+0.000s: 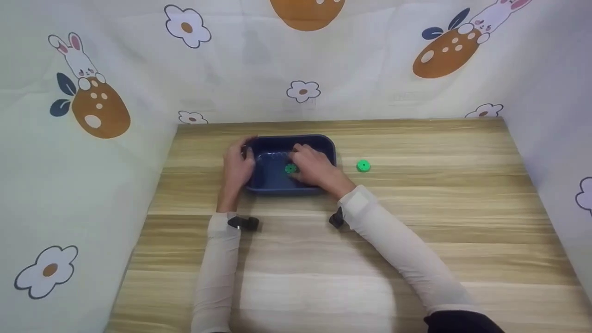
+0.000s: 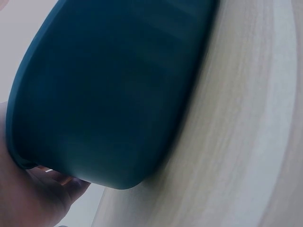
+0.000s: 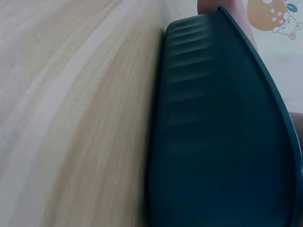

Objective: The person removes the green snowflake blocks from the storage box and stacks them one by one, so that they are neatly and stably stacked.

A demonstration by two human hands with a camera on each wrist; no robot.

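Observation:
A dark blue rectangular basin (image 1: 273, 191) stands on the wooden table. My left hand (image 1: 238, 164) grips its left rim, thumb over the inside and fingers around the outer corner; the left wrist view shows this hand (image 2: 42, 196) beneath the basin's edge (image 2: 109, 94). My right hand (image 1: 317, 169) reaches over the right side into the basin, thumb and fingers curled about a small notched green disc (image 1: 290, 168) with a hole in its middle. Only the basin's outer wall (image 3: 222, 118) shows in the right wrist view; the fingertips are hidden there.
A second, brighter green disc (image 1: 363, 166) lies on the table (image 1: 439, 208) to the right of the basin. Behind and at both sides hangs a pale cloth (image 1: 249, 74) printed with rabbits and flowers. Both wrists carry small black cameras (image 1: 249, 224).

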